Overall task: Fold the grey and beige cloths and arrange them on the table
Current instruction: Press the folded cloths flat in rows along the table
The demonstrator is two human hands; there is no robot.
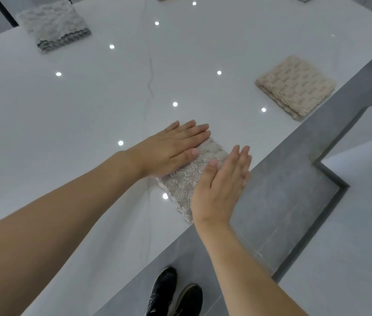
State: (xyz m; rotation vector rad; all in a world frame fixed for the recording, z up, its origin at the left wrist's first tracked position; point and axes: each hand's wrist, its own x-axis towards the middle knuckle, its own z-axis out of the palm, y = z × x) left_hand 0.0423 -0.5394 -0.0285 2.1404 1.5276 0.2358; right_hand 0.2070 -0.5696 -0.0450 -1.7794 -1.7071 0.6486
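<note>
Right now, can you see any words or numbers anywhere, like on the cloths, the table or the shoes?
None: no words, numbers or labels can be read anywhere.
The cloth under the hands, the beige cloth and the grey cloth show only woven texture, no tags.
The white table shows only bright light spots.
The black shoes show no readable brand.

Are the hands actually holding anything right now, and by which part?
Nothing is gripped. The left hand lies flat on the folded grey textured cloth, fingers straight; the right hand is flat at its table-edge side.
</note>
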